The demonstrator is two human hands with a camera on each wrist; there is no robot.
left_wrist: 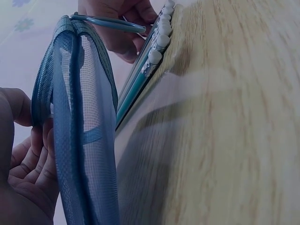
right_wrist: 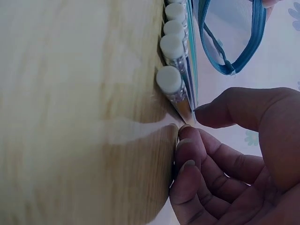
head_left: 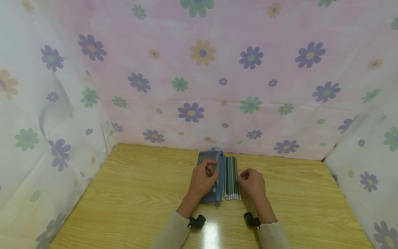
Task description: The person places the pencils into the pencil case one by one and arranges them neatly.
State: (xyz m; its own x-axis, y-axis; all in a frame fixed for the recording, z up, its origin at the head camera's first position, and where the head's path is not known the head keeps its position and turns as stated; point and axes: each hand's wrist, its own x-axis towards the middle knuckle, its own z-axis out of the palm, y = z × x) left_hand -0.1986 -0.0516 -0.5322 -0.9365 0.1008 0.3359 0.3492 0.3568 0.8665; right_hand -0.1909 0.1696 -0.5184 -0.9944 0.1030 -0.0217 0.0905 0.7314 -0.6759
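A blue mesh zipper pencil case (head_left: pixel 209 198) lies on the table, its zipped side gaping open toward the right. My left hand (head_left: pixel 202 180) is over it, thumb and fingers pinching the upper zipper edge (left_wrist: pixel 42 101) and lifting it. Just right of the case, several pencils (head_left: pixel 230 178) lie side by side in a row, their white eraser ends toward me. At the row's right end, my right hand (head_left: pixel 252 183) has its thumb and fingertips round the shaft of the outermost pencil (right_wrist: pixel 169 80), a yellowish one. The far ends of the pencils are hidden in the right wrist view.
The wooden table (head_left: pixel 140 186) is enclosed by flower-patterned cloth (head_left: pixel 168 86) at the back and both sides. Each wrist carries a black camera mount (head_left: pixel 197 221). The case and pencils are close to the table's back edge.
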